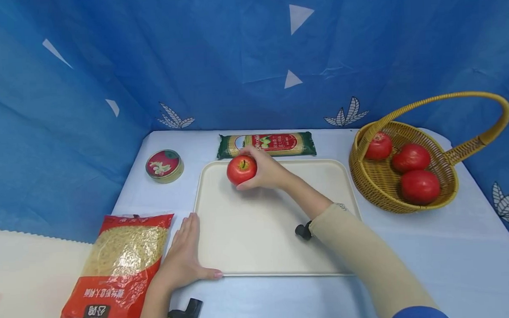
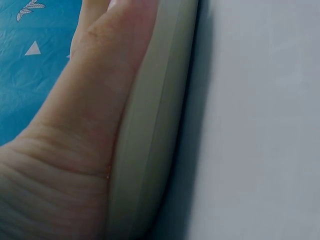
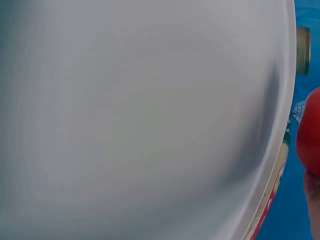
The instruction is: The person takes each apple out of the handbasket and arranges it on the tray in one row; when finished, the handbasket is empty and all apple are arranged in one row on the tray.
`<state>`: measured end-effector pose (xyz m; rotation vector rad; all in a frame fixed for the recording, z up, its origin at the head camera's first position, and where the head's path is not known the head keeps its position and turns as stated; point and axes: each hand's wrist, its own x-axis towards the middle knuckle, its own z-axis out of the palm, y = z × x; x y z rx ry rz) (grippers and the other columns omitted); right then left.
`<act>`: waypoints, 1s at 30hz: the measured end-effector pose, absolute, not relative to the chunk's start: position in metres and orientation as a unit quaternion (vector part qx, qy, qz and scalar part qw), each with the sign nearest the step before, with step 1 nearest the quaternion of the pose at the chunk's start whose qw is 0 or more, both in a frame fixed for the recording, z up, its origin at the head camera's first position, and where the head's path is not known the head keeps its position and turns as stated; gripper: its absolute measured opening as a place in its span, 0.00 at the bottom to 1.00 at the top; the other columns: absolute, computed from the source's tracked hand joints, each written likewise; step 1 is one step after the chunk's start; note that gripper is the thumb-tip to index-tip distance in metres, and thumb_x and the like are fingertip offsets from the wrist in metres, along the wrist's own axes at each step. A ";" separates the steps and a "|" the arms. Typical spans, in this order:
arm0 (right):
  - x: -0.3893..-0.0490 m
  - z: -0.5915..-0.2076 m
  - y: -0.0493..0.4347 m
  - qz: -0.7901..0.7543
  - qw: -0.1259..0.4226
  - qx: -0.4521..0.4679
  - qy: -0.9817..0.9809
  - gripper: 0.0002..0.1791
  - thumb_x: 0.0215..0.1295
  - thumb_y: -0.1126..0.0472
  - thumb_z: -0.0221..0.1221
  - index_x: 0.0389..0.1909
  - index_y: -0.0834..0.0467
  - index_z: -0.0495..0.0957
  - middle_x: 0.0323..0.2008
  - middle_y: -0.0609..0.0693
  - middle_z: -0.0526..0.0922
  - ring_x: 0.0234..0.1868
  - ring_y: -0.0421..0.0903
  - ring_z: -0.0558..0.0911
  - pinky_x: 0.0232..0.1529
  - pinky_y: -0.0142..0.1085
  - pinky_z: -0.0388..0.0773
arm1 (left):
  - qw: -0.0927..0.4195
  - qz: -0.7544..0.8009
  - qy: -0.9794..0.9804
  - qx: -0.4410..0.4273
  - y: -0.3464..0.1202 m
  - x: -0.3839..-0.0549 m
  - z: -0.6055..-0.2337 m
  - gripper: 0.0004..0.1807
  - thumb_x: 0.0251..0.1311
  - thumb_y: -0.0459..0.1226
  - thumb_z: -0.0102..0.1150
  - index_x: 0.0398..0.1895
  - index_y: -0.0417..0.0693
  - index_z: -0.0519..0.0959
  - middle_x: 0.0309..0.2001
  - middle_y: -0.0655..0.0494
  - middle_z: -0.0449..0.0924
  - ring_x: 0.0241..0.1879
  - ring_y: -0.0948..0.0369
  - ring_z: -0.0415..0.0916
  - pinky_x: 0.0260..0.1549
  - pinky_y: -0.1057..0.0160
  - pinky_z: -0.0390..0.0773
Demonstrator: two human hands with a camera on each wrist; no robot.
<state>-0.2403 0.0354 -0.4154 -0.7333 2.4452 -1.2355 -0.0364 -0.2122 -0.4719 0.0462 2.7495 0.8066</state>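
My right hand (image 1: 263, 170) grips a red apple (image 1: 242, 169) over the far left part of a cream tray (image 1: 274, 233). In the right wrist view the apple (image 3: 309, 132) shows at the right edge, with part of a finger below it. At the tray's near left corner rests my left hand (image 1: 182, 253), fingers straight along the left side and thumb stretched along the front edge. The left wrist view has this hand (image 2: 95, 75) against the tray's outer wall (image 2: 150, 115). It holds nothing.
A wicker basket (image 1: 366, 185) with several red fruits and a tall handle stands at the right. Behind the tray lies a spaghetti pack (image 1: 296, 143). A round tin (image 1: 165, 166) is at the back left, and a red pasta bag (image 1: 119, 269) lies beside my left arm.
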 end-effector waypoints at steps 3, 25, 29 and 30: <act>-0.239 -0.419 0.024 -0.426 0.162 -0.247 0.855 0.49 0.41 0.46 0.79 0.66 0.45 0.66 0.60 0.46 0.71 0.62 0.48 0.71 0.49 0.44 0.84 | 0.138 0.278 0.951 0.018 -0.212 -0.037 -0.472 0.90 0.15 0.73 0.75 0.80 0.46 0.33 0.81 0.43 0.33 0.80 0.43 0.31 0.75 0.35 0.42; -0.219 -0.430 -0.036 -0.409 0.161 -0.252 0.862 0.48 0.47 0.46 0.76 0.68 0.50 0.63 0.60 0.47 0.73 0.62 0.45 0.69 0.47 0.35 0.83 | 0.149 0.269 0.951 0.012 -0.211 -0.036 -0.471 0.90 0.16 0.74 0.74 0.80 0.44 0.33 0.81 0.42 0.33 0.80 0.43 0.30 0.75 0.36 0.41; -0.218 -0.428 -0.035 -0.396 0.162 -0.250 0.869 0.52 0.47 0.44 0.76 0.72 0.50 0.60 0.63 0.48 0.72 0.64 0.46 0.68 0.49 0.37 0.83 | 0.151 0.269 0.951 0.010 -0.211 -0.036 -0.470 0.90 0.16 0.74 0.74 0.80 0.44 0.33 0.81 0.42 0.33 0.80 0.42 0.31 0.75 0.36 0.42; -0.218 -0.427 -0.034 -0.393 0.164 -0.249 0.870 0.54 0.47 0.43 0.76 0.73 0.51 0.59 0.65 0.49 0.71 0.64 0.46 0.68 0.50 0.38 0.83 | 0.152 0.268 0.951 0.009 -0.211 -0.037 -0.470 0.89 0.17 0.74 0.74 0.80 0.44 0.33 0.81 0.42 0.33 0.80 0.42 0.31 0.75 0.35 0.42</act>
